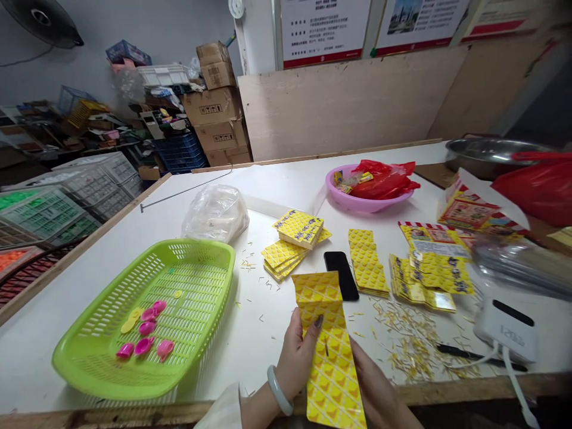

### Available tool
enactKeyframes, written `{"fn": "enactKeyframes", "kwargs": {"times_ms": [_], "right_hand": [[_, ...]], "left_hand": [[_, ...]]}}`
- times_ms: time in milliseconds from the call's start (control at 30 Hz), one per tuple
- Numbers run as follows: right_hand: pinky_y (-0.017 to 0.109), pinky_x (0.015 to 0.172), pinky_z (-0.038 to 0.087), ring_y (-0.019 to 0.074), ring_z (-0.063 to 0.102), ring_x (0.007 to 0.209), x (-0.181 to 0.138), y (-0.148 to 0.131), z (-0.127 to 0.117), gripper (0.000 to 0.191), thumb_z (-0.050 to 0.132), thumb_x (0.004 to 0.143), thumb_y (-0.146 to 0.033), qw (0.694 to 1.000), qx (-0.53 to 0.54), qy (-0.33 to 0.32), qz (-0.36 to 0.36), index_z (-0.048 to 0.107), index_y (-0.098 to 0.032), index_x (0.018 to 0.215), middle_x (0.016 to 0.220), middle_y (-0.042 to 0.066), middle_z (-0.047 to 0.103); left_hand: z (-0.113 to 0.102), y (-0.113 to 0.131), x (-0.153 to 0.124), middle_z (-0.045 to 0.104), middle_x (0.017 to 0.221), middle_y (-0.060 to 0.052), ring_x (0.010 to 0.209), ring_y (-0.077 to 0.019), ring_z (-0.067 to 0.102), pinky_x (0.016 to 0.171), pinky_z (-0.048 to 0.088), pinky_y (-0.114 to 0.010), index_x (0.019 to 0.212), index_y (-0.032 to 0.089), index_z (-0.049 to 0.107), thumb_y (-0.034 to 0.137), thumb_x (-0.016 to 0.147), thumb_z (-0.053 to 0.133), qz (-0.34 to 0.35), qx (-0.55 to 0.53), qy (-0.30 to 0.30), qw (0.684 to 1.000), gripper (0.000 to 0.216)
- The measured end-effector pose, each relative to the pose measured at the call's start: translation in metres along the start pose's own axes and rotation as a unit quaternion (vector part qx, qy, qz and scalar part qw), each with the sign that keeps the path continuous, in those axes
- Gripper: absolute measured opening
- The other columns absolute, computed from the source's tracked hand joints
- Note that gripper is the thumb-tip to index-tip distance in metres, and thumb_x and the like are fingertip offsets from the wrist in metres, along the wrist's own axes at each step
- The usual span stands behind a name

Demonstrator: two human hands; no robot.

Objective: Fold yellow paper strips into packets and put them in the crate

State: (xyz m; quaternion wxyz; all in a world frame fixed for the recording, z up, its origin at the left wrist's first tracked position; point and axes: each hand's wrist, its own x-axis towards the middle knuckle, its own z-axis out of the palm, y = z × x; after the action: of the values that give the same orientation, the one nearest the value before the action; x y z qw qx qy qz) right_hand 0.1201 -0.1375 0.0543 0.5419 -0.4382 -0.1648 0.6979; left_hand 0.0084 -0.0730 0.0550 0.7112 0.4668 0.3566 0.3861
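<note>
A long strip of yellow patterned packets hangs over the table's front edge, gripped by both of my hands. My left hand, with a pale bangle on the wrist, pinches its left edge with the thumb on top. My right hand holds the strip's right side from beneath. More stacks of yellow packets and flat strips lie just beyond, with a black phone between them. Small yellow paper trimmings are scattered to the right.
A green plastic basket with pink and yellow small pieces sits at the left. Also on the white table: a clear bag, a pink bowl with red wrappers, printed packets, a white device, a metal basin.
</note>
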Motion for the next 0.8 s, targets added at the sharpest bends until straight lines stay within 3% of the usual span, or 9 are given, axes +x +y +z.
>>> {"fn": "enactKeyframes", "kwargs": {"times_ms": [100, 167, 267, 333, 400, 500, 633, 733, 800], "right_hand": [[0.041, 0.072, 0.052, 0.0282, 0.067, 0.083, 0.001, 0.012, 0.005, 0.046, 0.06, 0.073, -0.062, 0.999, 0.01, -0.047, 0.011, 0.066, -0.02, 0.092, 0.084, 0.01, 0.07], [0.041, 0.075, 0.051, 0.0274, 0.066, 0.083, 0.002, 0.015, 0.002, 0.043, 0.062, 0.074, -0.058, 0.999, -0.006, -0.035, -0.014, 0.066, -0.02, 0.093, 0.082, 0.008, 0.07], [0.042, 0.078, 0.051, 0.0265, 0.065, 0.083, 0.006, 0.005, -0.016, 0.04, 0.058, 0.078, -0.06, 0.986, -0.128, 0.058, -0.092, 0.066, -0.021, 0.085, 0.079, 0.007, 0.069], [0.042, 0.085, 0.049, 0.0282, 0.061, 0.095, 0.008, -0.008, -0.029, 0.041, 0.059, 0.076, -0.061, 0.94, -0.246, 0.155, -0.178, 0.067, -0.022, 0.081, 0.088, 0.008, 0.068], [0.041, 0.092, 0.047, 0.0287, 0.056, 0.109, 0.008, -0.02, -0.036, 0.043, 0.06, 0.076, -0.061, 0.899, -0.301, 0.208, -0.242, 0.067, -0.024, 0.098, 0.108, 0.009, 0.066], [0.039, 0.091, 0.049, 0.0257, 0.058, 0.109, 0.006, -0.028, -0.03, 0.058, 0.059, 0.08, -0.057, 0.926, -0.246, 0.161, -0.238, 0.049, -0.026, 0.128, 0.121, 0.01, 0.061], [0.036, 0.083, 0.053, 0.022, 0.065, 0.091, 0.007, -0.022, -0.016, 0.065, 0.067, 0.078, -0.048, 0.95, -0.203, 0.099, -0.217, 0.039, -0.024, 0.131, 0.107, 0.009, 0.066], [0.034, 0.071, 0.055, 0.0198, 0.066, 0.077, 0.009, -0.017, -0.014, 0.063, 0.068, 0.077, -0.048, 0.954, -0.206, 0.088, -0.198, 0.041, -0.022, 0.128, 0.095, 0.008, 0.068], [0.032, 0.064, 0.054, 0.0185, 0.064, 0.068, 0.01, -0.015, -0.015, 0.064, 0.069, 0.075, -0.05, 0.95, -0.219, 0.098, -0.199, 0.044, -0.022, 0.126, 0.086, 0.006, 0.069]], "left_hand": [[0.0, -0.003, -0.001, 0.063, 0.11, -0.01, 0.106, -0.025, 0.059, 0.09, 0.049, -0.035, 0.113, 0.02, 0.057, 0.052, 0.084, 0.057, 0.034, 0.071, 0.022, 0.997, 0.044], [-0.002, -0.003, -0.001, 0.063, 0.108, -0.009, 0.104, -0.0241, 0.06, 0.091, 0.049, -0.036, 0.111, 0.02, 0.058, 0.052, 0.084, 0.056, 0.032, 0.076, 0.022, 0.996, 0.041], [-0.003, 0.0, -0.001, 0.064, 0.104, -0.009, 0.099, -0.0236, 0.061, 0.088, 0.05, -0.036, 0.11, 0.019, 0.058, 0.052, 0.085, 0.056, 0.012, 0.048, 0.009, 0.999, 0.041], [-0.003, 0.002, -0.003, 0.064, 0.103, -0.009, 0.1, -0.0243, 0.061, 0.087, 0.051, -0.036, 0.11, 0.018, 0.059, 0.051, 0.084, 0.057, 0.006, 0.037, 0.002, 0.999, 0.042], [-0.001, 0.003, -0.006, 0.064, 0.105, -0.01, 0.102, -0.025, 0.061, 0.087, 0.051, -0.035, 0.11, 0.018, 0.06, 0.051, 0.083, 0.058, 0.004, 0.041, -0.008, 0.999, 0.043], [0.002, 0.003, -0.008, 0.064, 0.109, -0.011, 0.101, -0.0255, 0.061, 0.083, 0.052, -0.034, 0.109, 0.018, 0.06, 0.051, 0.082, 0.06, -0.026, 0.048, -0.051, 0.997, 0.043], [0.002, 0.004, -0.005, 0.062, 0.113, -0.01, 0.103, -0.0234, 0.06, 0.083, 0.051, -0.032, 0.117, 0.019, 0.053, 0.045, 0.079, 0.066, -0.021, 0.025, -0.099, 0.995, 0.047], [-0.001, 0.004, 0.002, 0.064, 0.09, -0.005, 0.077, -0.0151, 0.059, 0.068, 0.049, -0.025, 0.098, 0.017, 0.056, 0.047, 0.085, 0.058, 0.003, 0.026, -0.063, 0.998, 0.033], [-0.003, 0.003, 0.005, 0.056, 0.07, 0.0, 0.059, -0.0098, 0.048, 0.054, 0.04, -0.02, 0.079, 0.016, 0.053, 0.051, 0.088, 0.05, 0.013, 0.057, -0.027, 0.998, 0.036]]}}
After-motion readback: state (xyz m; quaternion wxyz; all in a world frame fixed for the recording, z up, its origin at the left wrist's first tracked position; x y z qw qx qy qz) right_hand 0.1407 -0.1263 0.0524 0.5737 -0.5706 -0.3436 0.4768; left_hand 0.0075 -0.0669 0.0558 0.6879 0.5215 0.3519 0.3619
